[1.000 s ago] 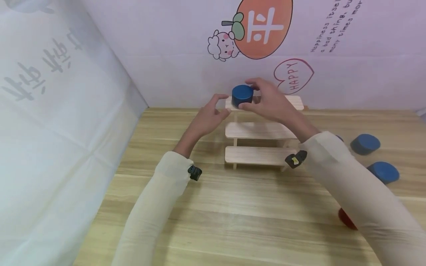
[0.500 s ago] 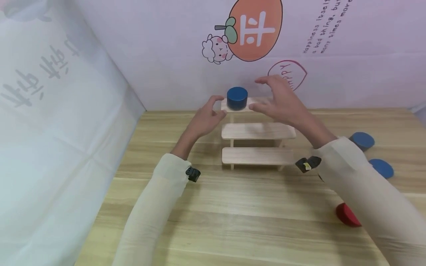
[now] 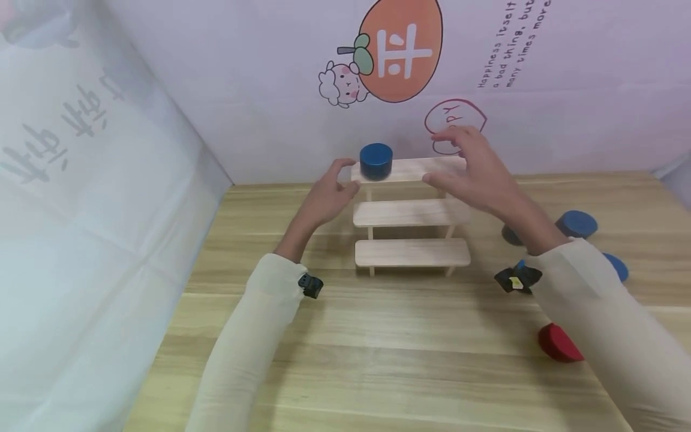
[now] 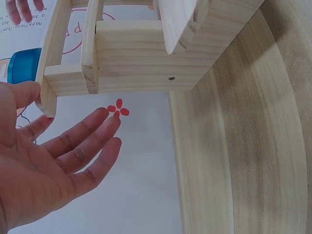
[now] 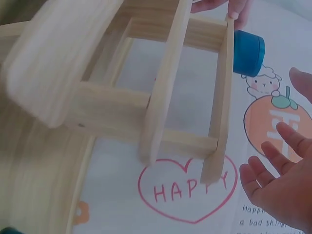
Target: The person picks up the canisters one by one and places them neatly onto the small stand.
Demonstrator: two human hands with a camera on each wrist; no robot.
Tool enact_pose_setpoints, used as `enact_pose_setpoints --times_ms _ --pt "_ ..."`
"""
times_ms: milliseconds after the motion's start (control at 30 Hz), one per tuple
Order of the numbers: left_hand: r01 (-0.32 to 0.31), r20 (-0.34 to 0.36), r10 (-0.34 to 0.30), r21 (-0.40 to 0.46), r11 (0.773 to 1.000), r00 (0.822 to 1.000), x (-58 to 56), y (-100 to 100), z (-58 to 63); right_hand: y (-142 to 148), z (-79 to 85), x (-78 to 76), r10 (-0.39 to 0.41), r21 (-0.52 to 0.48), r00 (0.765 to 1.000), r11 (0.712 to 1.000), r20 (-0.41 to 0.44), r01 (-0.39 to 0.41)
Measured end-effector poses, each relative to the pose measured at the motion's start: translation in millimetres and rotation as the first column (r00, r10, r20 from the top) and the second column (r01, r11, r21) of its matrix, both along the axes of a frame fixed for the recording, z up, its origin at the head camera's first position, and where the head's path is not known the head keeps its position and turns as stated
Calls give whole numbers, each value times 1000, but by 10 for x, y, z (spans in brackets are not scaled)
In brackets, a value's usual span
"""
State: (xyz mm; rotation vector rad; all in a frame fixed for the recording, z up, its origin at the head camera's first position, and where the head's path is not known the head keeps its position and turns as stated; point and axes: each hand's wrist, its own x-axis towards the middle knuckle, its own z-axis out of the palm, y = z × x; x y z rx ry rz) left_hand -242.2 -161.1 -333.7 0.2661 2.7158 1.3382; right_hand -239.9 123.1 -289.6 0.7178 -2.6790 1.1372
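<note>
A three-tier wooden stand (image 3: 412, 252) stands near the back of the table. On the left part of its top board sits a blue cylinder block (image 3: 376, 161), apart from both hands in the head view. My left hand (image 3: 326, 195) is at the left end of that top board; its thumb touches the board's end in the left wrist view (image 4: 63, 156), the other fingers loosely extended. My right hand (image 3: 480, 174) is held by the right part of the top board, thumb and fingers spread around nothing. Both lower boards carry nothing.
Right of the stand lie more blue cylinder blocks (image 3: 577, 224), partly hidden by my right arm. A red block (image 3: 558, 343) lies nearer, beside the right sleeve. A printed white cloth (image 3: 281, 120) hangs close behind the stand, and another white sheet (image 3: 108, 240) borders the left side.
My right hand has let go of the blue cylinder block and moved to the right. The block stays on the top board. My left hand keeps its place at the board's left end.
</note>
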Motion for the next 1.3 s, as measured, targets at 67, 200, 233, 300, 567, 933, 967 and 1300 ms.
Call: enact_pose_setpoints --times_ms 67,200,233,300,567,933,967,1300 --pt "6 3 -6 14 1000 1000 4 -4 3 50 -11 29 -8 -4 1000 1000 8 8" --pt "1 11 -1 29 1000 1000 28 3 19 139 -33 83 -26 -10 999 1000 39 26" --pt "-1 15 1 29 1000 1000 33 8 21 162 -41 97 -25 -13 999 1000 41 26" --pt "-7 24 6 19 1000 1000 45 22 24 214 -60 137 -25 -23 999 999 48 26" --pt "-9 27 9 23 1000 1000 57 56 8 450 -111 303 -27 -8 996 1000 86 28" --pt "-34 76 26 96 995 997 56 27 25 652 -227 456 -38 -17 995 999 89 40" --pt "-34 78 26 105 994 997 56 28 27 665 -240 466 -35 -18 996 999 84 37" --pt "-32 91 21 126 991 996 56 60 48 887 -328 553 -40 5 996 999 78 39"
